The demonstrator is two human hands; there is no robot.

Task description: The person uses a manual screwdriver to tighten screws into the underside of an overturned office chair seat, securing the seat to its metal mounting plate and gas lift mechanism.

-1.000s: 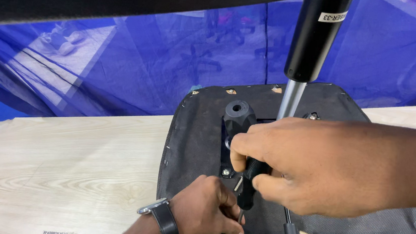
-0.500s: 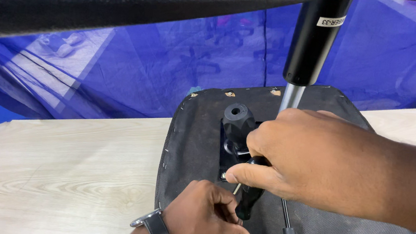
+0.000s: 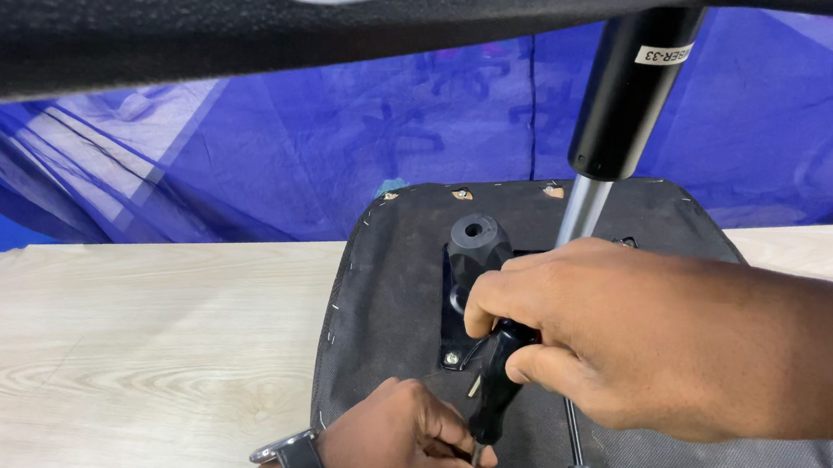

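Right hand is closed around the black screwdriver handle, tip pointing down onto the black seat underside, where the left hand pinches at the tip just below, beside the metal bracket.

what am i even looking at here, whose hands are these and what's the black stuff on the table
This is a single view from a camera worn on a person's head, looking down at their own two bare hands. On the pale wooden tabletop lies a black fabric-covered seat pan, underside up, its cloth stapled along the edges. A black metal bracket with a round knob is mounted on it. The right hand grips the black handle of a screwdriver, pointing down. The left hand, with a dark wristwatch, pinches at the tool's tip. A black and silver gas cylinder rises behind, against a blue tarpaulin.
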